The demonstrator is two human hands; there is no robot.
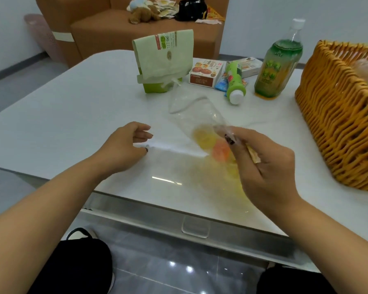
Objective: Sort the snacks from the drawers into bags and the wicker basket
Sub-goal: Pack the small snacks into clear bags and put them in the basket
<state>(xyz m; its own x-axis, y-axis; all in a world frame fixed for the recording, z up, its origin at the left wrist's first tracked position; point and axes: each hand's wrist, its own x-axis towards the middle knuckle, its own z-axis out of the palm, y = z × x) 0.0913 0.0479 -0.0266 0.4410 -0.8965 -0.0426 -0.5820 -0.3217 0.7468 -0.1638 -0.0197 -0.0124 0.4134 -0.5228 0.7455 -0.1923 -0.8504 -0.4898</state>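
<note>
Right hand point(263, 160) pinches a clear bag point(197, 122) of blurred sweets; left hand point(125, 145) loosely curled, empty, near the table point(51, 115) edge. Two bottles: one point(278, 62) upright, one point(235, 83) lying, at one o'clock; wicker basket point(336, 115) at three.

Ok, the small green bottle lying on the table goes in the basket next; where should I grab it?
Grip the small green bottle around its middle, coming from above. It lies on its side, white cap toward you, with a box left and packets right.
</note>
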